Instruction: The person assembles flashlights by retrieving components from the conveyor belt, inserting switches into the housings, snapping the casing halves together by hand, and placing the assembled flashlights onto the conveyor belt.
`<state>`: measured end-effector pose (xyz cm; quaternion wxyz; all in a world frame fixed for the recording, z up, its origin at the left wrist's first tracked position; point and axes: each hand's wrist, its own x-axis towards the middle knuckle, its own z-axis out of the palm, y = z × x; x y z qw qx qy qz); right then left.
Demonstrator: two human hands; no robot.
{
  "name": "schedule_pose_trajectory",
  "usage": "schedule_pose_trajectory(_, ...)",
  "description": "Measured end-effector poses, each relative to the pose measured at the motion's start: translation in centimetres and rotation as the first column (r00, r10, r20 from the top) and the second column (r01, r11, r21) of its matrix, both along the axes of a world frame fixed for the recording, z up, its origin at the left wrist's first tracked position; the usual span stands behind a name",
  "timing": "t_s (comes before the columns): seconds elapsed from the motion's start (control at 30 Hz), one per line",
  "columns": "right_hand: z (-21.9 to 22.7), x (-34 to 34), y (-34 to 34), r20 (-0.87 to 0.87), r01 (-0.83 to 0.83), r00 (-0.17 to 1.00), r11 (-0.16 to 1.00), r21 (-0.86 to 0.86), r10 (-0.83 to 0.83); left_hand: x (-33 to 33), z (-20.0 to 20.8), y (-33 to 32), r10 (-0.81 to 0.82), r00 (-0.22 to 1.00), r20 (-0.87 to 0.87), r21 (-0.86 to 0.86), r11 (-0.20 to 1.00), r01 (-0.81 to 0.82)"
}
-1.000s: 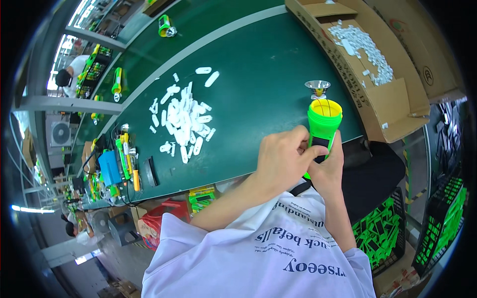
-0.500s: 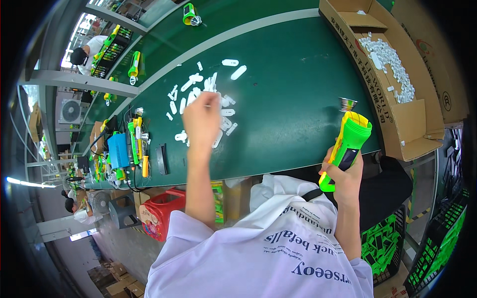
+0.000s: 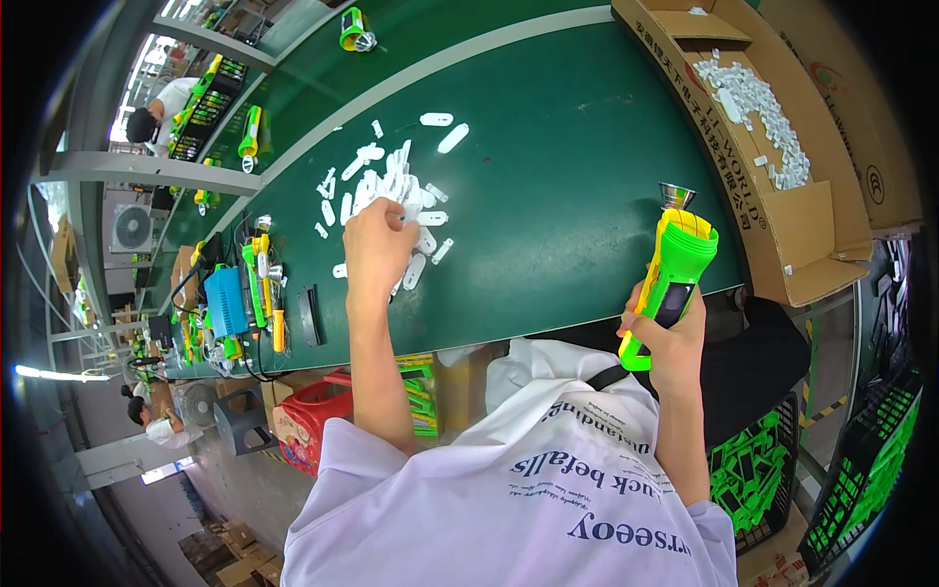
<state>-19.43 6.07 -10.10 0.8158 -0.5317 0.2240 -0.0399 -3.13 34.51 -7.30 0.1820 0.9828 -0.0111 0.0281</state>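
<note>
**Torch in one hand, other hand fishing in the parts pile**

So from where I'm standing: the right hand [image 3: 667, 338] is wrapped around the handle of a bright green and yellow plastic flashlight body [image 3: 673, 279], holding it upright at about 3 o'clock, just past the near edge of the dark green work table [image 3: 548, 147]. Its front end looks open, and a small shiny metal reflector cone [image 3: 676, 196] sits just beyond it at 12 o'clock from the torch.

The left hand [image 3: 377, 245] is stretched out to 10 o'clock, fingers curled down onto the scattered pile of small white plastic strips [image 3: 391, 186]. Can't tell if it's actually pinched one yet.

Progress-wise I'd guess it's mid-assembly: shell in hand, a white piece not yet fitted, reflector waiting.

Room to move is decent. The middle of the table between pile and torch is bare. At 1 o'clock an open cardboard box of more white pieces [image 3: 753, 98] crowds the right edge, and at 9 o'clock there's a clutter of blue and yellow hand tools [image 3: 240, 293] near the table edge.
</note>
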Motion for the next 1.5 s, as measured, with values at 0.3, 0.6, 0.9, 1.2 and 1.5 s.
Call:
schedule_pose_trajectory(0.3,-0.4,-0.2,-0.2,0.021,0.007,1.000,0.999,0.050,-0.008,-1.3,-0.6,-5.2,-0.262,0.895,-0.360,-0.650,0.759,-0.040)
schedule_pose_trajectory(0.6,-0.5,-0.9,-0.7,0.021,-0.005,1.000,0.999,0.052,0.004,-2.4,0.9,-10.3,-0.404,0.896,-0.184,-0.134,0.913,0.385)
schedule_pose_trajectory(0.9,-0.4,-0.9,-0.7,0.056,-0.007,0.998,1.000,0.008,0.006,-3.5,0.9,-12.1,-0.557,0.826,-0.089,0.309,0.773,0.555)
schedule_pose_trajectory(1.2,0.0,-1.2,-1.1,0.061,-0.035,0.998,0.990,0.137,0.026,-3.2,0.7,-12.2,-0.595,0.783,-0.180,0.232,0.748,0.622)
schedule_pose_trajectory(1.5,-0.6,-1.5,-1.2,0.134,-0.086,0.989,0.969,0.232,0.056,-5.1,-1.0,-14.6,-0.733,0.678,-0.051,-0.792,0.443,0.420)
